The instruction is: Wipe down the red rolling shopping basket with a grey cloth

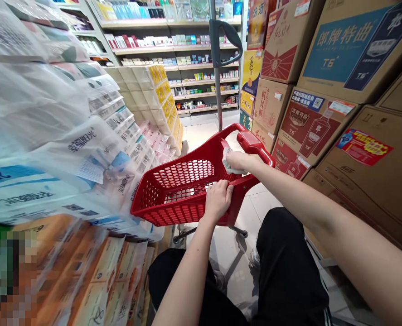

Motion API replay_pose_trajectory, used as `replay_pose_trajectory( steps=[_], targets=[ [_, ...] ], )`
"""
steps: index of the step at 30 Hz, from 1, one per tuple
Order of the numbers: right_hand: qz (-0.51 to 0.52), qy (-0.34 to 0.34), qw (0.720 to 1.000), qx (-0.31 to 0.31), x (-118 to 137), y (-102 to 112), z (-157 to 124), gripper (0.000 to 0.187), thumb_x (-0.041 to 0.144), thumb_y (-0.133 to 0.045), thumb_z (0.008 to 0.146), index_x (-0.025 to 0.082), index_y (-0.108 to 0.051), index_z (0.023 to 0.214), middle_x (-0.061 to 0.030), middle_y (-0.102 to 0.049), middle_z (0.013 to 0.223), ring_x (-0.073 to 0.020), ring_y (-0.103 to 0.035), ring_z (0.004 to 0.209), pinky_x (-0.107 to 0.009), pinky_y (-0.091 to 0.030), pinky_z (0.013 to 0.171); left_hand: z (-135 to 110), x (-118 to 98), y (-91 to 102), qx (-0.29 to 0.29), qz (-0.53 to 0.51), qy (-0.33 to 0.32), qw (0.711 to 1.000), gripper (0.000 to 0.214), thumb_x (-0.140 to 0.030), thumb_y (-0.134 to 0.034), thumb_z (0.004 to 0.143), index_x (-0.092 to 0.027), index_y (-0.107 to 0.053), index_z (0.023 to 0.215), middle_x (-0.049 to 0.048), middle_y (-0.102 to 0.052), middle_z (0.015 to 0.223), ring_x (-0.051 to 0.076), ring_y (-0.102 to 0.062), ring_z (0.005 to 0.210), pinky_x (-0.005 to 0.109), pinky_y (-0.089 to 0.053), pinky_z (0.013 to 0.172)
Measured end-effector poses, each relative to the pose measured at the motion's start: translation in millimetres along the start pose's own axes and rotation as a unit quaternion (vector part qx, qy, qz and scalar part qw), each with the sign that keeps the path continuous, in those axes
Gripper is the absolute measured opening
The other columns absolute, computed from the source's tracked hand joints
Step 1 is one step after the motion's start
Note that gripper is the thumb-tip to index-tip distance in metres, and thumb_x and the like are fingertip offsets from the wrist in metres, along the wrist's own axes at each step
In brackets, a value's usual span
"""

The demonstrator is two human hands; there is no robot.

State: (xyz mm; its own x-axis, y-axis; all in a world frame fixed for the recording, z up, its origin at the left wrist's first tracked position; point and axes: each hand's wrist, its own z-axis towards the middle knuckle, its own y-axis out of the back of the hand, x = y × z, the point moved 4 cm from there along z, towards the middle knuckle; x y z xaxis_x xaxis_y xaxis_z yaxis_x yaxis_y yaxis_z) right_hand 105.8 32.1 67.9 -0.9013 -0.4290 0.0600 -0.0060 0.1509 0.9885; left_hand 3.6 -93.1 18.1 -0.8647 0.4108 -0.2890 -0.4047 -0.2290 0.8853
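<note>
A red plastic shopping cart basket [173, 217] with perforated sides stands in front of me on a wheeled frame. My left hand [218, 199] is closed over its near rim, fingers curled inward. Inside the handle end, my right hand [239, 161] presses a crumpled whitish cloth [227, 159] against the basket wall. The red handle [255, 145] rises just beyond my right wrist. The basket shows nothing lying in it, and its floor is partly hidden by my left hand.
Stacked packs of tissue paper [61, 149] crowd the left side, with orange packs [99, 267] below. Cardboard cartons [326, 122] rise on the right. Behind the cart stands a grey pole with a dark handle [216, 45]. Shelves of small goods [173, 47] line the back.
</note>
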Motion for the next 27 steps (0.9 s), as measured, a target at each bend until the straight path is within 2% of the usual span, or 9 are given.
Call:
replay_pose_trajectory(
  steps=[3,5,7,11,14,18,22,25,27],
  targets=[
    [-0.041,0.05,0.998,0.026,-10,-1,-30,0.025,0.013,-0.046,0.083,0.009,-0.064,0.101,-0.0181,-0.066,0.101,-0.0258,-0.064,0.09,-0.034,-0.048,0.077,1,-1,-0.4,0.001,-0.008,-0.001,1.0,0.034,-0.04,-0.023,0.095,-0.022,-0.052,0.091,0.0046,-0.06,0.094,0.019,-0.053,0.089,0.033,-0.034,0.075],
    [-0.026,0.075,0.997,0.011,-18,5,-50,0.022,0.018,-0.047,0.086,0.013,-0.064,0.099,-0.0135,-0.067,0.098,-0.0225,-0.064,0.087,-0.03,-0.046,0.075,3,-1,-0.9,0.001,-0.01,0.001,1.0,0.034,-0.04,-0.023,0.095,-0.022,-0.051,0.091,0.0047,-0.06,0.094,0.019,-0.053,0.089,0.033,-0.034,0.075],
    [0.006,0.1,0.994,-0.037,-23,16,-70,0.024,0.023,-0.044,0.09,0.015,-0.063,0.101,-0.0104,-0.067,0.098,-0.0202,-0.063,0.087,-0.028,-0.044,0.077,6,0,-1.7,0.001,-0.01,0.004,1.0,0.035,-0.041,-0.023,0.095,-0.022,-0.051,0.091,0.0046,-0.06,0.094,0.019,-0.053,0.089,0.033,-0.034,0.075],
    [0.057,0.112,0.973,-0.195,-34,37,-113,0.033,0.023,-0.033,0.094,0.014,-0.054,0.118,-0.0107,-0.064,0.109,-0.0194,-0.058,0.097,-0.028,-0.04,0.084,13,2,-4.6,0.002,-0.015,0.006,1.0,0.035,-0.041,-0.023,0.095,-0.022,-0.051,0.091,0.0043,-0.061,0.094,0.02,-0.053,0.09,0.033,-0.035,0.077],
    [0.025,0.111,0.961,-0.253,-39,33,-133,0.038,0.023,-0.033,0.093,0.015,-0.049,0.127,-0.0115,-0.059,0.117,-0.0217,-0.052,0.106,-0.034,-0.036,0.09,20,4,-9.0,0.003,-0.021,0.009,1.0,0.036,-0.042,-0.023,0.095,-0.022,-0.052,0.091,0.0044,-0.061,0.093,0.02,-0.054,0.091,0.033,-0.035,0.077],
    [-0.071,0.11,0.964,-0.232,-33,7,-131,0.038,0.03,-0.039,0.092,0.016,-0.052,0.125,-0.0144,-0.056,0.121,-0.0279,-0.045,0.112,-0.042,-0.031,0.093,30,3,-15.0,-0.001,-0.041,0.01,0.999,0.036,-0.043,-0.024,0.094,-0.022,-0.053,0.095,0.0045,-0.062,0.096,0.02,-0.055,0.094,0.034,-0.037,0.079],
    [-0.121,0.094,0.959,-0.236,-21,-6,-118,0.039,0.034,-0.035,0.094,0.012,-0.054,0.119,-0.0183,-0.057,0.113,-0.029,-0.047,0.103,-0.042,-0.031,0.087,35,5,-13.6,0.013,-0.103,-0.022,0.994,0.037,-0.039,-0.023,0.095,-0.022,-0.052,0.112,0.004,-0.061,0.11,0.018,-0.054,0.103,0.033,-0.038,0.088],
    [-0.132,0.122,0.952,-0.247,-20,-9,-114,0.037,0.034,-0.038,0.093,0.015,-0.052,0.122,-0.0169,-0.055,0.117,-0.0282,-0.046,0.104,-0.04,-0.03,0.086,28,27,-6.6,0.018,-0.14,-0.022,0.99,0.041,-0.037,-0.021,0.095,-0.022,-0.043,0.126,0.0048,-0.057,0.122,0.016,-0.052,0.11,0.03,-0.038,0.093],
    [-0.133,0.138,0.949,-0.249,-25,-10,-113,0.039,0.034,-0.043,0.092,0.018,-0.048,0.127,-0.0155,-0.053,0.121,-0.0278,-0.045,0.107,-0.039,-0.03,0.087,18,53,-2.8,0.013,-0.106,0.026,0.994,0.041,-0.038,-0.02,0.095,-0.021,-0.047,0.121,0.0059,-0.059,0.118,0.017,-0.053,0.108,0.031,-0.038,0.092]
  ],
)
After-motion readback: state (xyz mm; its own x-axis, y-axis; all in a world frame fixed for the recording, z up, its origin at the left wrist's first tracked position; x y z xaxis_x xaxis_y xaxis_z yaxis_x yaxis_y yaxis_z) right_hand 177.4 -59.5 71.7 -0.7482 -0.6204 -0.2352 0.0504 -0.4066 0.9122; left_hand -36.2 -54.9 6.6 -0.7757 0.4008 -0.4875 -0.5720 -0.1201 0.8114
